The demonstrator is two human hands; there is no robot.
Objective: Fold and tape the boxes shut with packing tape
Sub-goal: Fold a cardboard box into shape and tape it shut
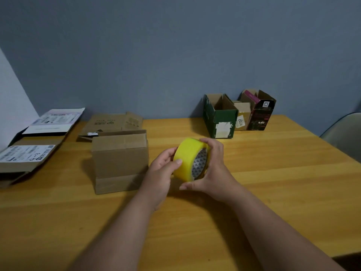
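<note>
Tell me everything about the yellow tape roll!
The tape roll is fat, glossy and yellow, with a grey patterned cardboard core showing on its right side. It is tilted, held above the wooden table. The left hand grips its left side, thumb on the band; the right hand cups its right side.

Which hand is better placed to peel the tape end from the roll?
Probably the left hand: its thumb lies on the outer yellow surface of the tape roll, where the end would be. The right hand wraps the roll from the far side, so it seems better suited to steadying it.
</note>
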